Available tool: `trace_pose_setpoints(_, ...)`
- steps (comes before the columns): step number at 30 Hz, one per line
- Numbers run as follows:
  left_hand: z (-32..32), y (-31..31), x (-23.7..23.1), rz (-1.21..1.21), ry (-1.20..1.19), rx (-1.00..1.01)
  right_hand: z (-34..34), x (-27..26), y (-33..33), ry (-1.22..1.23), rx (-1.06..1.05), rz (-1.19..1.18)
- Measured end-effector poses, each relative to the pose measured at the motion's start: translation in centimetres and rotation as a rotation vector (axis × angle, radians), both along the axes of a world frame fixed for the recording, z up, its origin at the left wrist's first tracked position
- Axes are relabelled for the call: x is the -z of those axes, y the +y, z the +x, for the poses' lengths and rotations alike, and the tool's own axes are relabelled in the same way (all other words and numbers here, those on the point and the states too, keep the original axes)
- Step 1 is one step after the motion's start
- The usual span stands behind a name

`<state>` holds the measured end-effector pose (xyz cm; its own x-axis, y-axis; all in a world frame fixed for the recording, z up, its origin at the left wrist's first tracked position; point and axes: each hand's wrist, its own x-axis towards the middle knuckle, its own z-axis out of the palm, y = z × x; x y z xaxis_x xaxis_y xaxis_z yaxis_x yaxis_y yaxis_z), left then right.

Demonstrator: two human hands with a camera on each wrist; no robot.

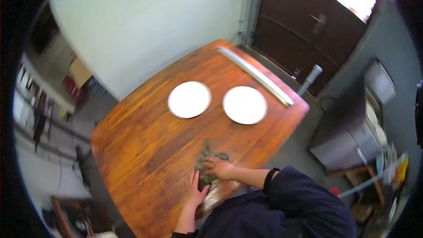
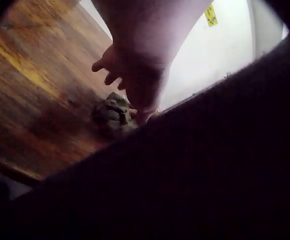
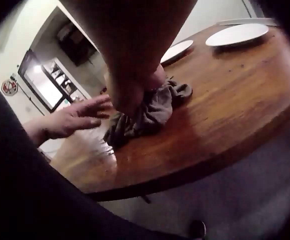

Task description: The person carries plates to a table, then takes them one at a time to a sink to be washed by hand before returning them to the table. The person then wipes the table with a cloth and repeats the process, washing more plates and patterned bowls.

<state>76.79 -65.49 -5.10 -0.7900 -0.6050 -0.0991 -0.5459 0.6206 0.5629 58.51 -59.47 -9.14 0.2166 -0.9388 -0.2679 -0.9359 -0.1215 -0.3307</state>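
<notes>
A crumpled grey-green cloth (image 1: 203,161) lies on the wooden table (image 1: 145,150) near its front edge. My right hand (image 1: 220,169) bears down on it; in the right wrist view that hand (image 3: 132,90) has its fingers in the bunched cloth (image 3: 155,112), fingertips partly hidden. Beside the cloth, my left hand (image 1: 194,192) has its fingers spread low over the tabletop. The right wrist view shows this left hand (image 3: 75,119) with straight fingers, holding nothing. In the left wrist view the left hand (image 2: 140,75) appears above the cloth (image 2: 112,112), and a dark sleeve covers much of the picture.
Two white plates (image 1: 189,99) (image 1: 245,105) stand farther back on the table. Behind them a long pale bar (image 1: 255,76) lies along the far right edge. A white wall (image 1: 145,26) rises beyond the table, with a dark door (image 1: 304,31) and a grey bin-like cabinet (image 1: 348,136) at right.
</notes>
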Motion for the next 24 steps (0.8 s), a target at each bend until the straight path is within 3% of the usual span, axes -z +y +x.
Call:
trace_pose_setpoints(1,-1.0,0.8,-0.3,-0.074,-0.111,0.070,-0.1,-1.6,0.9,-0.004,0.011,0.015)
trace_pose_setpoints(2,-1.6,1.3,0.0,0.034,-0.217,0.117,-0.7,-3.1,2.3,-0.003,0.022,0.025)
trace_pose_setpoints(5,-4.3,4.1,-1.1,0.090,-0.592,0.079,-3.6,-3.9,9.1,-0.257,0.271,-0.197)
trace_pose_setpoints(6,-4.7,5.2,-1.5,0.021,-0.582,0.067,-4.9,-4.4,11.9,-0.302,0.421,-0.167)
trace_pose_setpoints(8,-6.1,6.7,-1.6,-0.065,-0.418,0.099,-7.7,-5.4,19.0,-0.398,0.703,-0.101)
trace_pose_setpoints(10,-8.3,8.8,-1.1,-0.094,0.005,0.194,-9.9,-5.3,27.5,-0.348,0.893,-0.236)
trace_pose_setpoints(11,-10.0,10.4,-0.9,0.009,0.110,0.250,-11.1,-5.1,32.1,-0.307,0.975,-0.306)
trace_pose_setpoints(14,-15.9,16.5,-1.5,0.233,0.143,0.347,-12.0,-1.5,45.8,-0.251,1.338,-0.368)
trace_pose_setpoints(17,-21.7,21.6,0.5,0.345,0.040,0.592,-8.7,0.7,58.1,-0.210,1.727,-0.461)
trace_pose_setpoints(19,-24.4,24.8,0.3,0.231,-0.221,0.716,-4.8,1.8,64.2,-0.042,1.964,-0.557)
trace_pose_setpoints(21,-26.8,26.4,2.7,0.154,-0.437,0.780,-0.7,1.8,67.8,-0.163,2.299,-0.559)
trace_pose_setpoints(24,-28.9,26.7,7.3,0.229,-0.633,0.780,4.3,3.5,70.9,-0.221,2.532,-0.641)
